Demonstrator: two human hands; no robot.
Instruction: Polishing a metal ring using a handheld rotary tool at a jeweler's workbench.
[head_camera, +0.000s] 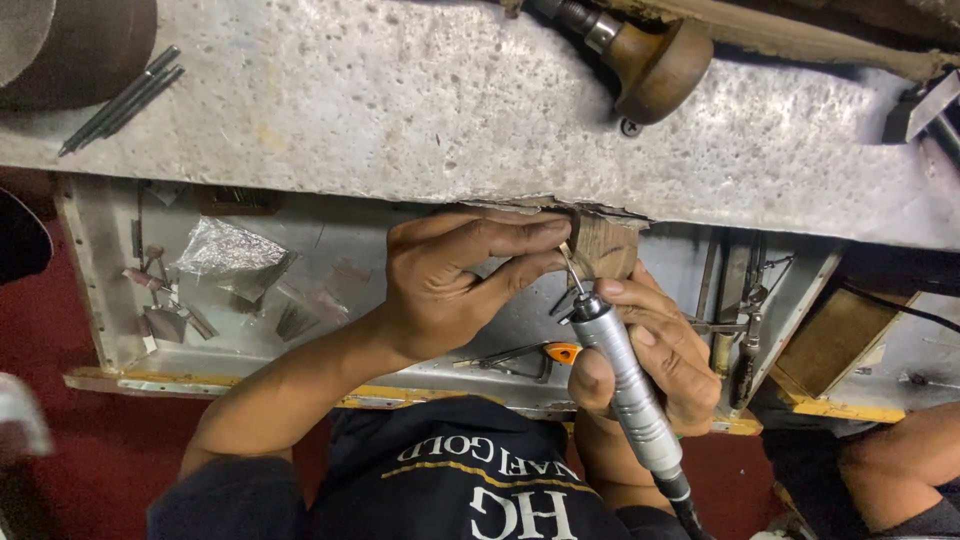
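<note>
Our right hand (655, 350) is wrapped around a silver rotary handpiece (628, 385), thumb and fingers closed on its barrel, and the tool's long axis runs from the cable end near our chest up and to the left, so its thin bit (571, 268) points at the fingertips of our left hand (450, 285). That left hand is pinched shut on a small workpiece (562, 250), too small for us to tell its shape, and presses it against the wooden bench pin (603, 245) jutting from the edge of the grey workbench (400, 110). So the piece sits just beyond the bit's tip, up and left of our right hand, with our left hand touching it. Below lies an open metal drawer (100, 290) with crumpled foil (230, 250), orange-handled pliers (520, 355) and hand tools (745, 330). A wooden-handled tool (655, 60) rests on the bench top, well apart. Another person's arm (900, 455) shows at the lower right.
</note>
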